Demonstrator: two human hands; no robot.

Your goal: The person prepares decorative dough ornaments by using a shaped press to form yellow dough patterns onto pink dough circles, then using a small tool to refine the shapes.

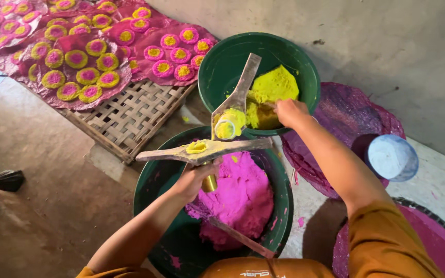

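Note:
My left hand point(194, 180) grips a yellowish cylinder point(210, 182) under a wooden bar point(171, 154) that lies across a green tub point(150, 185) of pink dough point(243, 198). A blob of yellow dough point(197, 147) sits on the bar. My right hand point(289, 112) reaches into the farther green tub point(217, 67) and touches the yellow dough point(274, 87) there. A second wooden bar point(243, 85) with a white ring point(226, 128) filled with yellow dough leans from that tub onto the first bar.
Rows of pink-and-yellow round cakes point(78, 59) lie on pink sheets over a woven bamboo tray point(130, 116) at the upper left. A pale blue lid or bowl point(392, 157) rests on stacked purple-pink sheets point(346, 113) at the right. A dark bag point(3, 180) lies on the floor at left.

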